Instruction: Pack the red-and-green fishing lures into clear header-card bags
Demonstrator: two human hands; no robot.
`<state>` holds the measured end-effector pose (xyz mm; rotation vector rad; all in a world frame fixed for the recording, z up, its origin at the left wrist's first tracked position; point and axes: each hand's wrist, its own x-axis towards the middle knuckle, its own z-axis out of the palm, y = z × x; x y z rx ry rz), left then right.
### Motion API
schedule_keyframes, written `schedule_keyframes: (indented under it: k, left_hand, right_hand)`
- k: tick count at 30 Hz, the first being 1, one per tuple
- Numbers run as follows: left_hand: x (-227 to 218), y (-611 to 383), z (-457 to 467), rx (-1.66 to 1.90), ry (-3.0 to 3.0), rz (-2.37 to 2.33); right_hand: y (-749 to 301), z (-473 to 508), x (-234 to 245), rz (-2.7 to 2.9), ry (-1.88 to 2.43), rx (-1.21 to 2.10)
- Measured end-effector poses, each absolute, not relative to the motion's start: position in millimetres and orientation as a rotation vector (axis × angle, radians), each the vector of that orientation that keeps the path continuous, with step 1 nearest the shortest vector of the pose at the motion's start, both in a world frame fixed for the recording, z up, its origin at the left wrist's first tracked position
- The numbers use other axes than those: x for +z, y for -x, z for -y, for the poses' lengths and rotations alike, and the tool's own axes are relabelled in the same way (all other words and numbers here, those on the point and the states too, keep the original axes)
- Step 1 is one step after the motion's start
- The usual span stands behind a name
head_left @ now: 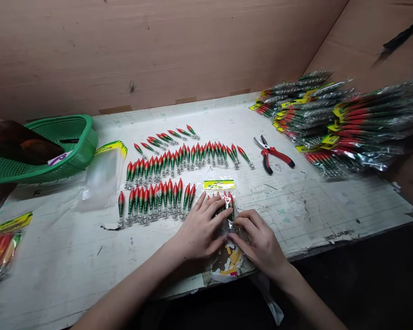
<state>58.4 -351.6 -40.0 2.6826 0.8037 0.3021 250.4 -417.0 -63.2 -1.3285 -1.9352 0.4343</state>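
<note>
A clear plastic bag (219, 185) with a yellow header and several red-and-green squid lures inside lies at the table's front edge. My left hand (204, 227) rests across it, fingers stretched out over the lures. At the bag's lower right side, the thumb and fingers of my right hand (261, 243) are closed on the plastic. Part of the bag is hidden under my hands. Left of them stands a row of loose squid lures (155, 201), hooks towards me. Behind it lie a longer row of lures (179, 158) and a few scattered lures (161, 139).
Red-handled pliers (271, 153) lie right of the rows. Filled lure packets (358, 123) are piled at the back right. Empty bags (101, 178) lie near a green basket (86, 137) on the left. Another filled packet (3, 247) lies at the left edge.
</note>
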Motion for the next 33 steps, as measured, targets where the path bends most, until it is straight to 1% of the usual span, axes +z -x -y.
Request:
schedule_keyframes:
  k: [4, 8, 11, 14, 17, 21, 25, 33]
  left_hand:
    - [-41, -52, 342, 0.255, -2.743, -0.704]
    - [-42, -47, 342, 0.301, -2.8, -0.764]
    - [-36, -33, 351, 0.42, -2.885, -0.76]
    - [-32, -19, 364, 0.625, -2.917, -0.745]
    - [-34, -20, 376, 0.763, -2.83, -0.871]
    - [-43, -40, 382, 0.682, -2.721, -1.095]
    - [-48, -49, 382, 0.634, -2.736, -1.149]
    - [-50, -53, 385, 0.575, -2.737, -1.281]
  right_hand:
    - [-254, 415, -63, 1.987, 1.266, 0.449]
    - [-257, 417, -64, 1.995, 1.248, 0.392]
    - [-266, 424, -60, 2.048, 1.227, 0.376]
    - [-276, 432, -53, 2.16, 1.213, 0.297]
    - [-271, 433, -50, 2.171, 1.208, 0.248]
    - [-244, 422, -52, 2.104, 1.236, 0.211]
    - [-226, 408, -53, 2.119, 1.263, 0.192]
    - [-228, 402, -54, 2.121, 1.285, 0.222]
